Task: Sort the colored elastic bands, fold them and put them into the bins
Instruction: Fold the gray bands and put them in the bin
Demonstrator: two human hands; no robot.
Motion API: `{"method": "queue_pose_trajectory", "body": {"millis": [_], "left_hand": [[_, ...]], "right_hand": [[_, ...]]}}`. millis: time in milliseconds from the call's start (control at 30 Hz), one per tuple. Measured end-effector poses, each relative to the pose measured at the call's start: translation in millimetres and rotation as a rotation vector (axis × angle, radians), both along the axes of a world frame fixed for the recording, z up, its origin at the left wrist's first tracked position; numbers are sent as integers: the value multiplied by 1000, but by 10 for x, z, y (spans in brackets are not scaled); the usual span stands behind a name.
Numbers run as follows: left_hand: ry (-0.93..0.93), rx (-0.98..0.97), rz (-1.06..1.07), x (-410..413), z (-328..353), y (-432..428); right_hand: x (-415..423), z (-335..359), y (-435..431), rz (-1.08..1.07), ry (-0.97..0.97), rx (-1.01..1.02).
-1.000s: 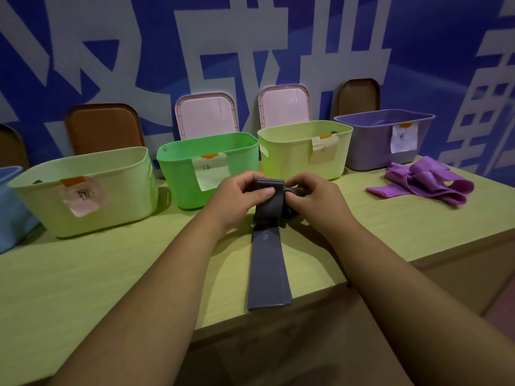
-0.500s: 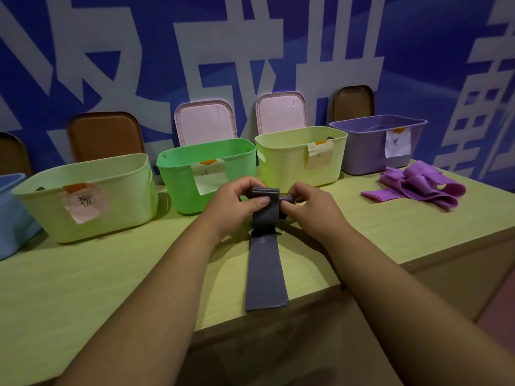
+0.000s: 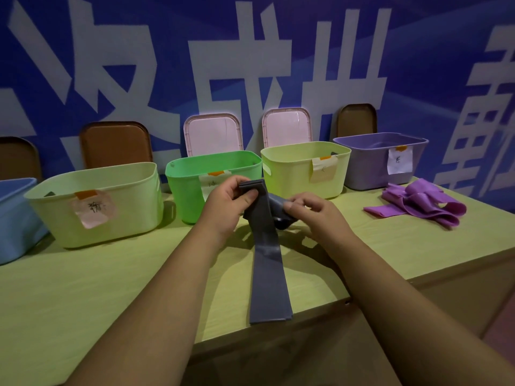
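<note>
Within the last second the folded end of the grey band [image 3: 268,274] had been lifted higher by the left hand [image 3: 224,203], which gripped the stacked layers. The right hand [image 3: 315,215] had been drawn slightly aside, with a loop pinched between thumb and fingers. The tail was left lying on the counter [image 3: 97,288], reaching its front edge, so the folding was judged unfinished.

Five bins were counted: a blue bin [image 3: 14,218], a pale bin [image 3: 133,207], a green bin [image 3: 182,196], a yellow bin [image 3: 292,174] and a purple bin [image 3: 367,165]. Five lids [image 3: 213,135] were leant behind them. One pile of purple bands [image 3: 418,203] lay beside the purple bin; their number could not be told.
</note>
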State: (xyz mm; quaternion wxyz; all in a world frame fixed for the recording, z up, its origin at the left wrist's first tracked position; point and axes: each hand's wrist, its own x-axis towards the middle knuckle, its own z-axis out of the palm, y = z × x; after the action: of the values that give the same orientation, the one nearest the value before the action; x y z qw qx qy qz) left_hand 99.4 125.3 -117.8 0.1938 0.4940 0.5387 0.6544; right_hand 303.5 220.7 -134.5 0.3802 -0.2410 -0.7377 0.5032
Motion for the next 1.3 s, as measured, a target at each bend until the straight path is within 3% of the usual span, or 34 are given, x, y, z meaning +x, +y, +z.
{"method": "queue_pose_trajectory", "body": {"millis": [67,200,333,500,700,767,933,1067,1133,1300], "left_hand": [[-83,29,-15,-15,2,15],[-156,20,-66,24,0,8],[-250,9,-126,111,77,-72],[-327,32,-220,247,491,-303],[-122,6,-138,288,1116,-660],[2,-65,-100,302,1319,-807],[515,-309,24,390,1680,-1103],[613,-340,101,509,1810,-1280],[589,-334,112,544,1844,-1351],[410,-256,91,556,1890,-1509]], "right_hand": [[36,16,6,10,80,-103],[49,40,40,15,177,-45],[66,246,-3,52,305,-152],[157,618,-156,63,326,-129],[428,1085,-325,29,96,98],[533,1224,-358,10,-95,245],[703,1590,-479,-78,-628,600],[722,1727,-616,-241,-853,722],[751,1726,-685,-184,-784,643],[903,1708,-864,149,-351,249]]}}
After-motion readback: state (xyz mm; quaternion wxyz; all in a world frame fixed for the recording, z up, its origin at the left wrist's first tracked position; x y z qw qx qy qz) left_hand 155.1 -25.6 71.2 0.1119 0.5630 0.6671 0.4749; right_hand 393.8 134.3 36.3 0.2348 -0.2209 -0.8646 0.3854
